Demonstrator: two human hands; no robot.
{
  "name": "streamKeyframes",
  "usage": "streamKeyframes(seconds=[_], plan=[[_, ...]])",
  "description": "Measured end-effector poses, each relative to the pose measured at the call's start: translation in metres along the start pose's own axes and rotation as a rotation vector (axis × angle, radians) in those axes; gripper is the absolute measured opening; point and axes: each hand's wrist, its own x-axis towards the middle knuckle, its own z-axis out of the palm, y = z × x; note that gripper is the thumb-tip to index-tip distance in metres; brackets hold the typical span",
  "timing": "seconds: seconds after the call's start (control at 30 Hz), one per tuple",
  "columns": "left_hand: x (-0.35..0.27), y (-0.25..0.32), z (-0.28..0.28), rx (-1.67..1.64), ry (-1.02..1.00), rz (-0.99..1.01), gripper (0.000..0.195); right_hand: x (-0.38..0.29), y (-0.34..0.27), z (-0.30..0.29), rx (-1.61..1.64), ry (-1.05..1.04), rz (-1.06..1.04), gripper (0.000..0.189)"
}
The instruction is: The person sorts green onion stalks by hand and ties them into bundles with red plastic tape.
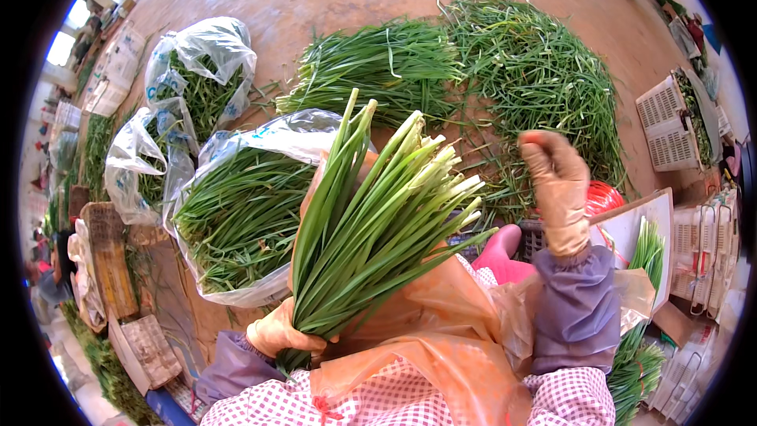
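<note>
A bunch of garlic chives (pixel 366 219) fans out over my lap, pale cut stem ends pointing up and away from me. My left hand (pixel 290 331), in a tan rubber glove, grips it by the leafy end. To the right of the bunch my right hand (pixel 559 183), gloved alike, is raised with its fingers bent. It is slightly blurred, and whether anything thin sits between its fingertips is unclear. An orange plastic apron (pixel 426 361) covers my lap beneath the bunch.
An open plastic bag (pixel 272 290) of greens stands left, two smaller bags (pixel 219 41) behind it. A neat chive pile (pixel 378 65) and a loose heap (pixel 532 65) lie on the floor ahead. Red twine (pixel 603 198) sits beyond my right forearm, near a white board (pixel 656 231) and crates (pixel 662 118).
</note>
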Motion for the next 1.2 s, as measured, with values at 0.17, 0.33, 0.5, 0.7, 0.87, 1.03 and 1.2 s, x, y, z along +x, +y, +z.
streamKeyframes(seconds=[0.17,0.33,0.5,0.7,0.87,1.03,1.2], plan=[[-0.006,0.005,0.001,-0.103,0.008,-0.113,0.037,-0.003,-0.021,0.047,0.342,-0.470,0.360,0.025],[-0.009,-0.004,-0.004,-0.114,-0.016,-0.092,0.037,0.002,-0.009,0.052,-0.132,-0.238,-0.368,0.014],[-0.001,-0.002,-0.003,-0.122,-0.074,-0.080,0.032,0.059,0.057,-0.063,-0.614,0.348,0.083,0.018],[-0.006,-0.007,-0.004,-0.201,-0.002,-0.124,0.035,0.014,-0.016,0.010,-0.166,-0.231,-0.208,0.019],[-0.006,0.002,0.003,-0.185,0.017,-0.153,0.041,-0.013,-0.017,0.050,0.280,-0.548,0.431,0.024],[-0.005,-0.009,-0.003,-0.111,-0.023,-0.080,0.043,-0.029,-0.012,0.055,0.424,-0.384,0.523,0.013],[-0.004,-0.006,0.000,-0.070,-0.036,-0.058,0.043,-0.032,-0.021,0.046,-0.209,-0.241,-0.406,0.018]])
